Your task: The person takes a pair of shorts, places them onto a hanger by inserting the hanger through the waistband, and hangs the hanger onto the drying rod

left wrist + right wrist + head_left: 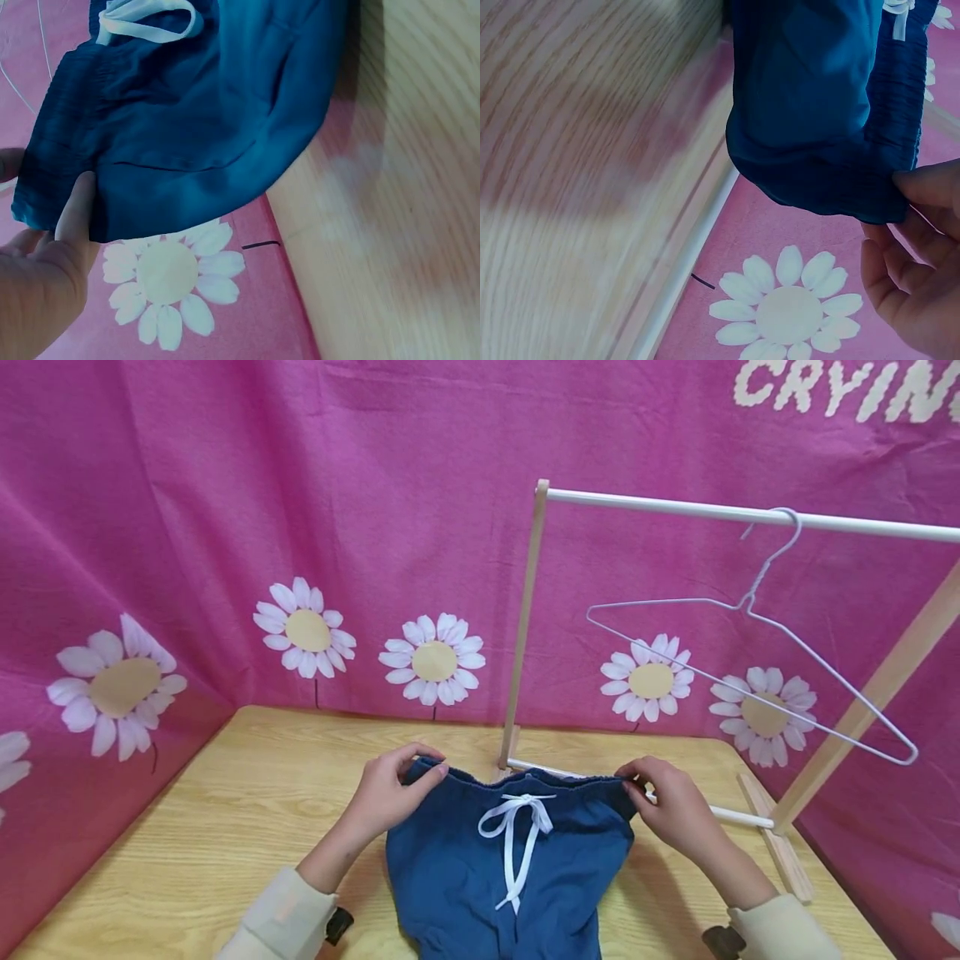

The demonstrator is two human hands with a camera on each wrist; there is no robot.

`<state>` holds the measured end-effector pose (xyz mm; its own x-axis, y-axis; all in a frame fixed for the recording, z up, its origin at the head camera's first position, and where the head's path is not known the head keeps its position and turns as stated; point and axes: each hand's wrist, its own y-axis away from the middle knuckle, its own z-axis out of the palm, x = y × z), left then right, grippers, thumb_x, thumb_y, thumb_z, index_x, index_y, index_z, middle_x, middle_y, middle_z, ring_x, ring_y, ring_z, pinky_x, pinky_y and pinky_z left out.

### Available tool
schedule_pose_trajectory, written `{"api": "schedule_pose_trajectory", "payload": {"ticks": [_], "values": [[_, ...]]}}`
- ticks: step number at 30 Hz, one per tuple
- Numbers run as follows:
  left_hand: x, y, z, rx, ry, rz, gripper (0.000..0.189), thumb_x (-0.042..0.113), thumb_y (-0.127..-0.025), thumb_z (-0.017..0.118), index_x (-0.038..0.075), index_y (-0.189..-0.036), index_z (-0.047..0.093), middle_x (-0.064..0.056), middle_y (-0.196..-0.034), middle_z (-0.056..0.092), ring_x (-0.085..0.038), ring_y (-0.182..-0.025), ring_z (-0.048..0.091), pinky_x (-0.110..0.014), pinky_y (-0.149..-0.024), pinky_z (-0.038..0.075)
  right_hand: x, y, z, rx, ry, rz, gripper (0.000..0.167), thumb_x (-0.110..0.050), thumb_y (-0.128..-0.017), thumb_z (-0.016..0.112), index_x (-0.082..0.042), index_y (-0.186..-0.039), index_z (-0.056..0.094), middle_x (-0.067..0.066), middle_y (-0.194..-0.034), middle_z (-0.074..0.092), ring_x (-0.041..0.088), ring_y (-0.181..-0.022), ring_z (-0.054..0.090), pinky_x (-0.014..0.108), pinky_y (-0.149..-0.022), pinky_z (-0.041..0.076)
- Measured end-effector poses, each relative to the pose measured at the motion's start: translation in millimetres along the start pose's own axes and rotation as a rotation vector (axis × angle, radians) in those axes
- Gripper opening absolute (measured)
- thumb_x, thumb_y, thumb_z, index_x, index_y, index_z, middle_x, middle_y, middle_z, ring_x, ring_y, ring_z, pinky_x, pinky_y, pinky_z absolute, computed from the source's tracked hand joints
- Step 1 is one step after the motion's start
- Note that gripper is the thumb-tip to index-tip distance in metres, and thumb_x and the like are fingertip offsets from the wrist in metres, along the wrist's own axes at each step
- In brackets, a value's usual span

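Note:
Navy drawstring pants (457, 868) hang between both hands at the front of the table, their elastic waistband at the top and a white drawstring (517, 827) tied in a bow at the centre. My left hand (390, 789) pinches the waistband's left corner, its thumb in front. The right corner is pinched by my right hand (671, 802). In the left wrist view, the left thumb (77, 210) presses on the gathered waistband. The right wrist view has the right fingers (889, 270) at the waistband's end. The lower part of the pants runs out of the head view.
A white wire hanger (750, 602) hangs from the white bar (660, 506) of a small wooden rack behind the right hand. The rack's foot (776, 839) stands on the wood-grain table (300, 827). A pink daisy-print cloth (420, 527) encloses the back and sides.

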<state>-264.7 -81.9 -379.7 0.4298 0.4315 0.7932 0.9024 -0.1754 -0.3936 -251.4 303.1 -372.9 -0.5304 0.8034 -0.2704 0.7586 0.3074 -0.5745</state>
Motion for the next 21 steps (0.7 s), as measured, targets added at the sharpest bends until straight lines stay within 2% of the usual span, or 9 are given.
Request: {"api": "schedule_pose_trajectory", "payload": {"ticks": [3, 5, 7, 10, 12, 14, 17, 19, 21], "values": [[-0.3, 0.2, 0.7, -0.025, 0.025, -0.011, 0.016, 0.013, -0.091, 0.072, 0.015, -0.107, 0.071, -0.001, -0.099, 0.075, -0.020, -0.086, 0.067, -0.037, -0.078, 0.057, 0.1, 0.8, 0.9, 0.007, -0.011, -0.005, 0.018, 0.008, -0.082, 0.076, -0.006, -0.094, 0.073, 0.000, -0.087, 0.067, 0.016, -0.076, 0.059, 0.027, -0.061, 0.048], [0.2, 0.1, 1.1, -0.044, 0.042, -0.016, 0.015, 0.008, -0.090, 0.069, 0.014, -0.103, 0.068, 0.000, -0.095, 0.075, -0.016, -0.079, 0.066, -0.030, -0.070, 0.051, 0.3, 1.6, 2.0, 0.008, -0.017, -0.006, 0.019, 0.008, -0.082, 0.076, -0.006, -0.094, 0.073, 0.000, -0.087, 0.068, 0.015, -0.076, 0.059, 0.026, -0.060, 0.048], [1.3, -0.1, 1.0, -0.058, 0.050, 0.000, 0.014, 0.005, -0.091, 0.065, 0.014, -0.101, 0.064, 0.000, -0.084, 0.071, -0.013, -0.075, 0.064, -0.026, -0.066, 0.046, 0.5, 2.2, 3.2, 0.005, -0.026, 0.000, 0.018, 0.008, -0.082, 0.076, -0.006, -0.094, 0.073, 0.000, -0.087, 0.068, 0.016, -0.076, 0.060, 0.025, -0.060, 0.048], [3.3, -0.6, 0.1, -0.081, 0.062, 0.027, 0.015, 0.003, -0.094, 0.062, 0.015, -0.104, 0.060, 0.002, -0.067, 0.056, -0.012, -0.067, 0.056, -0.025, -0.063, 0.040, 0.4, 2.6, 4.4, -0.008, -0.036, 0.012, 0.017, 0.008, -0.083, 0.075, -0.005, -0.095, 0.073, 0.001, -0.088, 0.069, 0.016, -0.076, 0.060, 0.025, -0.060, 0.048], [4.2, -0.9, -0.4, -0.093, 0.066, 0.045, 0.016, 0.002, -0.096, 0.059, 0.014, -0.107, 0.059, 0.000, -0.063, 0.043, -0.014, -0.061, 0.048, -0.026, -0.060, 0.038, 0.2, 2.7, 4.6, -0.014, -0.043, 0.024, 0.016, 0.008, -0.084, 0.075, -0.005, -0.095, 0.073, 0.001, -0.088, 0.069, 0.016, -0.076, 0.060, 0.025, -0.060, 0.048], [4.9, -1.1, -0.5, -0.108, 0.080, 0.052, 0.016, 0.001, -0.097, 0.057, 0.013, -0.108, 0.060, -0.001, -0.069, 0.047, -0.015, -0.062, 0.048, -0.023, -0.063, 0.045, 0.1, 3.0, 4.4, -0.021, -0.047, 0.035, 0.016, 0.007, -0.084, 0.074, -0.004, -0.095, 0.073, 0.002, -0.088, 0.069, 0.015, -0.076, 0.060, 0.025, -0.060, 0.048], [5.6, -1.5, 0.6, -0.109, 0.085, 0.058, 0.017, 0.000, -0.099, 0.053, 0.011, -0.106, 0.065, -0.003, -0.087, 0.062, -0.017, -0.075, 0.057, -0.026, -0.074, 0.057, 0.4, 3.9, 3.7, -0.037, -0.056, 0.050, 0.015, 0.006, -0.085, 0.074, -0.004, -0.096, 0.073, 0.002, -0.088, 0.069, 0.015, -0.076, 0.059, 0.025, -0.060, 0.049], [5.8, -1.8, 1.6, -0.105, 0.072, 0.062, 0.020, 0.001, -0.100, 0.051, 0.012, -0.104, 0.067, -0.004, -0.101, 0.068, -0.018, -0.083, 0.061, -0.029, -0.080, 0.059, 0.9, 4.7, 3.3, -0.047, -0.063, 0.056, 0.015, 0.005, -0.085, 0.074, -0.005, -0.096, 0.073, 0.002, -0.089, 0.070, 0.014, -0.076, 0.059, 0.025, -0.061, 0.050], [6.5, -1.9, 2.7, -0.093, 0.042, 0.064, 0.023, 0.001, -0.100, 0.050, 0.012, -0.106, 0.070, -0.004, -0.108, 0.070, -0.016, -0.084, 0.062, -0.028, -0.080, 0.058, 1.9, 5.7, 3.3, -0.059, -0.071, 0.057, 0.015, 0.005, -0.086, 0.075, -0.004, -0.097, 0.073, 0.001, -0.089, 0.070, 0.013, -0.075, 0.059, 0.026, -0.061, 0.051]]}}
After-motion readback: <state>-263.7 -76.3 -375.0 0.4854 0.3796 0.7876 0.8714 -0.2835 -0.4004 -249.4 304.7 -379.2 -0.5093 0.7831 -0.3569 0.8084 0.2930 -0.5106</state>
